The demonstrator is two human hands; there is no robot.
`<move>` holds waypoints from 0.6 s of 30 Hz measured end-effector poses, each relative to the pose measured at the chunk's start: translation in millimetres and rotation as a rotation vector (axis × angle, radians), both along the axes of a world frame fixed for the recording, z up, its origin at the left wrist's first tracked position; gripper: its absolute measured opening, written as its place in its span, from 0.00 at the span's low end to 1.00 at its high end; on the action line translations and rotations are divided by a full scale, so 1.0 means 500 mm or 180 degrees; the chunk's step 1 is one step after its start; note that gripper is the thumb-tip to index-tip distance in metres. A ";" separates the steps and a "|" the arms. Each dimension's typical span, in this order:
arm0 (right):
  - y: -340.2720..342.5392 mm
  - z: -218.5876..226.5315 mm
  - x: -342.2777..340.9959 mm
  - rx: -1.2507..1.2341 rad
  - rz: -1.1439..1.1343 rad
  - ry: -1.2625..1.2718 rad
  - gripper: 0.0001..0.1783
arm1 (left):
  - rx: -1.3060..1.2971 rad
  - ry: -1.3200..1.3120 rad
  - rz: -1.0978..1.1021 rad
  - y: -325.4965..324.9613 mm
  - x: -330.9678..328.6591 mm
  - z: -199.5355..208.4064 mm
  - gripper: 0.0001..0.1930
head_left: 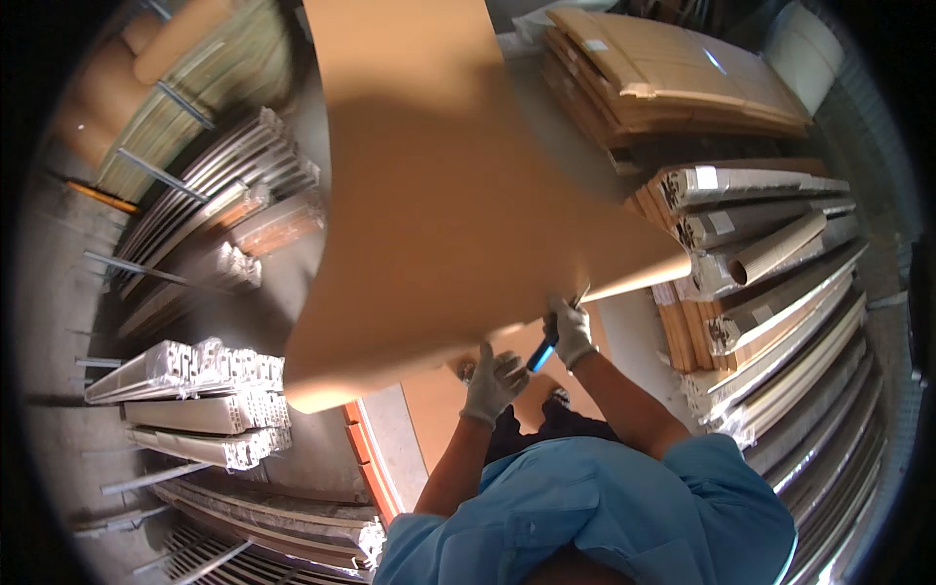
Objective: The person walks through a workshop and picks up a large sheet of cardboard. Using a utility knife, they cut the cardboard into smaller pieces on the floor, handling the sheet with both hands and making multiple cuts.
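A wide sheet of brown paper (pixel 439 214) stretches from the far edge of the view toward me, its near edge uneven and its corners curling. My right hand (pixel 575 336), in a pale glove, is closed round a utility knife (pixel 542 353) with a blue handle; a thin tip shows above the fingers at the paper's near edge. Beside it, my left hand (pixel 494 385), also gloved, has its thumb raised against that edge and its fingers loosely bent and apart. More brown sheet (pixel 429 414) lies below, around my feet.
Wrapped bundles of long profiles (pixel 210 370) fill racks on the left, with metal bars (pixel 146 268) sticking out. On the right are stacked long bundles (pixel 780 317), a cardboard tube (pixel 780 249) and flat cardboard packs (pixel 682 73). An orange-edged strip (pixel 369 453) stands near my left arm.
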State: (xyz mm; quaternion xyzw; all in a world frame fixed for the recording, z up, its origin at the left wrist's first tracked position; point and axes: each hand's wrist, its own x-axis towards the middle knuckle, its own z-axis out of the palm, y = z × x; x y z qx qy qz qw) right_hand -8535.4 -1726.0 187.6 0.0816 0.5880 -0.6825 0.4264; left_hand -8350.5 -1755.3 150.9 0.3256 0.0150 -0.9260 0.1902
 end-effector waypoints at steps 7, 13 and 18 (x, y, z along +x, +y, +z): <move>0.224 0.057 -0.012 -0.0124 0.0253 0.0286 0.10 | -0.0433 0.0019 0.0474 0.158 -0.049 0.074 0.28; 0.412 0.094 -0.027 -0.0261 0.0418 0.0082 0.24 | -0.1092 -0.0418 0.0799 0.266 -0.042 0.076 0.14; 0.689 0.066 -0.070 -0.0051 -0.0672 0.0839 0.09 | -0.1309 -0.0797 0.0713 0.369 0.081 0.087 0.12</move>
